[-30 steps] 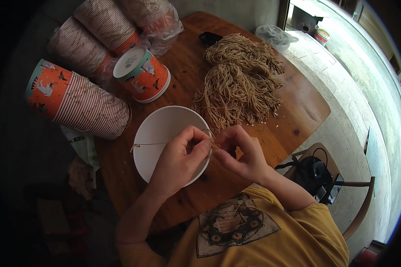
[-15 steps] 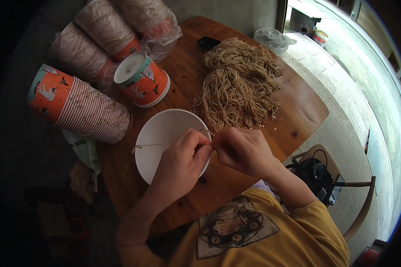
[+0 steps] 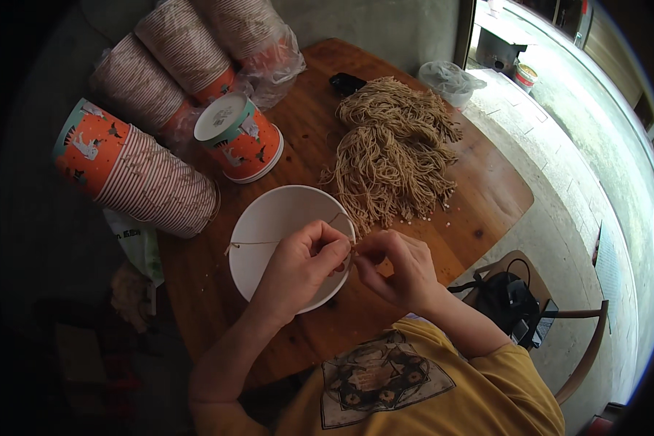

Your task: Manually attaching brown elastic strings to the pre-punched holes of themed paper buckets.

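Observation:
A white-lined paper bucket (image 3: 258, 211) stands open-side up in front of me. A thin tan string (image 3: 258, 243) runs across its mouth from a knot at the left rim. Over the bucket's right side, my left hand (image 3: 303, 265) is closed, thumb and forefinger pinching the string. My right hand (image 3: 400, 267) meets it at the right rim, its fingertips pinched on the string's end there. A small loop of string rises just above the fingertips. The exact spot where the fingers meet is partly hidden.
Beyond the bucket lies a heap of tan strings (image 3: 396, 152) on the wooden table (image 3: 487, 182). An orange patterned bucket (image 3: 251, 149) stands upside down at the left, beside nested bucket stacks (image 3: 156, 182). A clear plastic bag (image 3: 450, 78) sits behind; a chair holds a black bag (image 3: 507, 301).
The whole view has shifted slightly, so the table's things sit lower in the picture. My right hand's thumb and fingers have opened out a little, and the string loop at the rim shows more plainly.

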